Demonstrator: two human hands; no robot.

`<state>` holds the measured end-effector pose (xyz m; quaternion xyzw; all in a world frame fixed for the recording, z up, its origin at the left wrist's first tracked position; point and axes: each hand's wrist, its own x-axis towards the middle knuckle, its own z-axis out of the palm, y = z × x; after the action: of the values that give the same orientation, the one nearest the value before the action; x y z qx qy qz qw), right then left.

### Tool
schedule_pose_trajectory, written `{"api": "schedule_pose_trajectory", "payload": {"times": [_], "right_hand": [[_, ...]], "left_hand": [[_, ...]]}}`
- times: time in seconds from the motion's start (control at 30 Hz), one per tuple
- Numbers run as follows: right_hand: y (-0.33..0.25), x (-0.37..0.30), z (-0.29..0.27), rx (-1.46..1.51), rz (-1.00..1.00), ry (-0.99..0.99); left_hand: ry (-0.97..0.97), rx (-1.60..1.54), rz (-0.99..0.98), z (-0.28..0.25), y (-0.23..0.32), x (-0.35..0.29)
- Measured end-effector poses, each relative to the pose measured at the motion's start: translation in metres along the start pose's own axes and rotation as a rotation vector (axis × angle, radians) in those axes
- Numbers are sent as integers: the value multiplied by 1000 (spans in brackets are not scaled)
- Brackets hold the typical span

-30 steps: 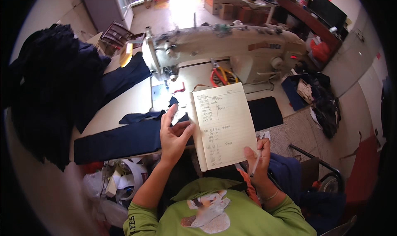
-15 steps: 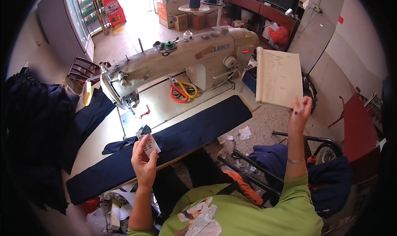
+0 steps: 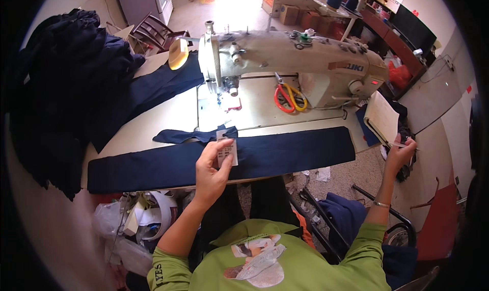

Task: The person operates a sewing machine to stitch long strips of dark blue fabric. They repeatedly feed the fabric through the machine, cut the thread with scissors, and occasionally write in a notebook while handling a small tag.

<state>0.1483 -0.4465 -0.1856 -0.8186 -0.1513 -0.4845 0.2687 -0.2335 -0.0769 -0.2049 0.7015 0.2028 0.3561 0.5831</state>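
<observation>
Head view: From where I stand, the left hand (image 3: 210, 171) pinches a white printed tag (image 3: 228, 152) between thumb and fingers, over a long navy fabric strip (image 3: 295, 147) along the front edge of the tabletop (image 3: 147, 123). The right hand (image 3: 401, 153) is partly closed around a slim pen (image 3: 399, 145), at the lower corner of a notebook (image 3: 383, 118); whether it also grips the notebook I cannot tell. The notebook is positioned right of the sewing machine (image 3: 285, 51). Scissors (image 3: 291, 99) lie beneath the machine's arm.
</observation>
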Motion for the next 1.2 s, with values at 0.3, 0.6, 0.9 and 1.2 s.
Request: {"api": "schedule_pose_trajectory", "payload": {"times": [0.3, 0.6, 0.9, 1.2], "right_hand": [[-142, -40, 44, 302, -119, -913], [-62, -25, 153, 71, -173, -892], [-210, -46, 43, 473, -408, -869], [-348, -88, -47, 1469, -528, -1321]], "left_hand": [[-39, -49, 25, 11, -4, 0], [-49, -191, -89, 8, 3, 1], [-28, -293, -194, 7, -3, 2], [-83, 236, 248, -21, 41, -40]]}}
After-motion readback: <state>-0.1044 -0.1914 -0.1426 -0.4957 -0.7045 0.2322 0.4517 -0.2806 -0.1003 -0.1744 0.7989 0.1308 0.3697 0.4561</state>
